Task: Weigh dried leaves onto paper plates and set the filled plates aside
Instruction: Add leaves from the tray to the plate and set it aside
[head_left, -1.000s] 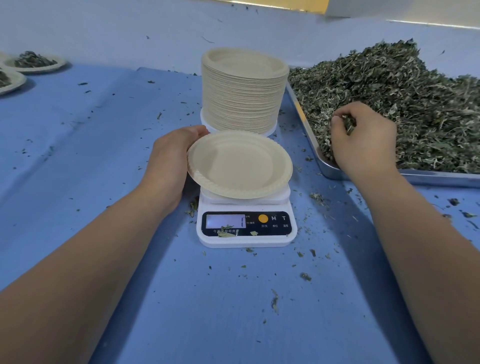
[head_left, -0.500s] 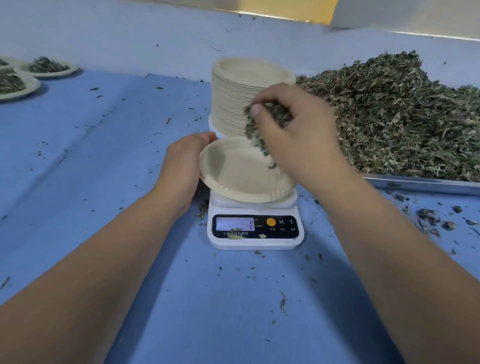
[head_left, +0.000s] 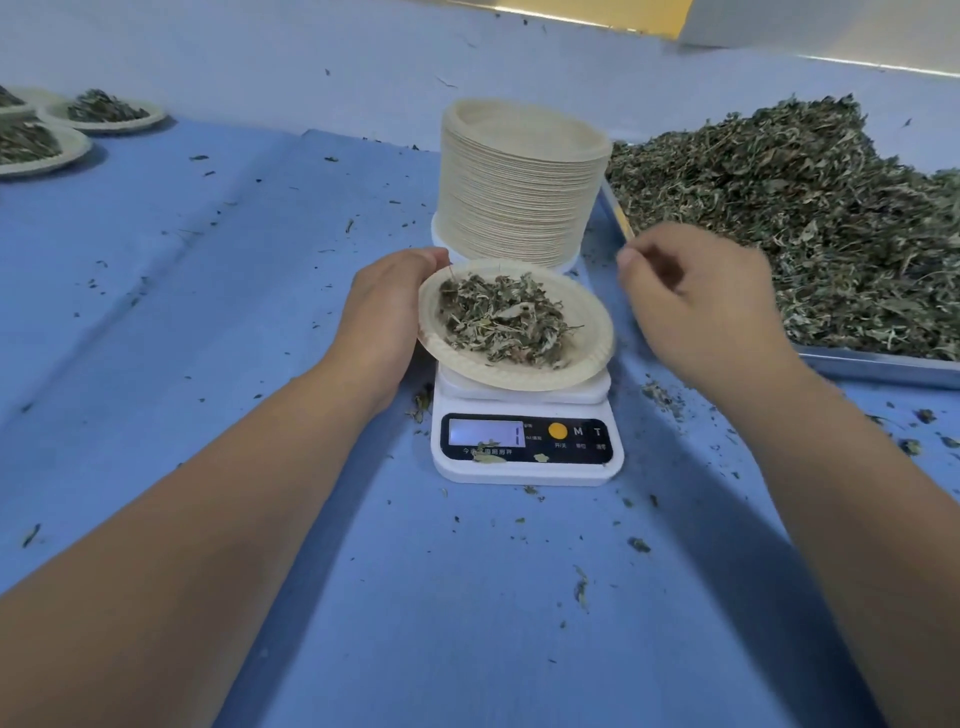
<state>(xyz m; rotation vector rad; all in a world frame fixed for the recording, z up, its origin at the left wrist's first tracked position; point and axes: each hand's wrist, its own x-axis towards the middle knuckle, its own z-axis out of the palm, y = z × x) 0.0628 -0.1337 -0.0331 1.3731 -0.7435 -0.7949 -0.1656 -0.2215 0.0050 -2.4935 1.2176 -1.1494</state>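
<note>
A paper plate (head_left: 587, 358) sits tilted on the white kitchen scale (head_left: 524, 441), with a heap of dried leaves (head_left: 506, 322) in it. My left hand (head_left: 387, 312) grips the plate's left rim. My right hand (head_left: 696, 306) hovers to the right of the plate, between it and the tray, with fingers loosely curled and nothing visible in them. A big pile of dried leaves (head_left: 810, 218) fills the metal tray (head_left: 883, 366) at the right.
A tall stack of paper plates (head_left: 522, 187) stands right behind the scale. Filled plates (head_left: 111, 114) sit at the far left of the blue table cover (head_left: 208, 312). Leaf crumbs are scattered around the scale and by the tray.
My right hand took leaves from the tray, carried them over the plate and dropped them in. It has now moved back to the right, and the plate holds leaves.
</note>
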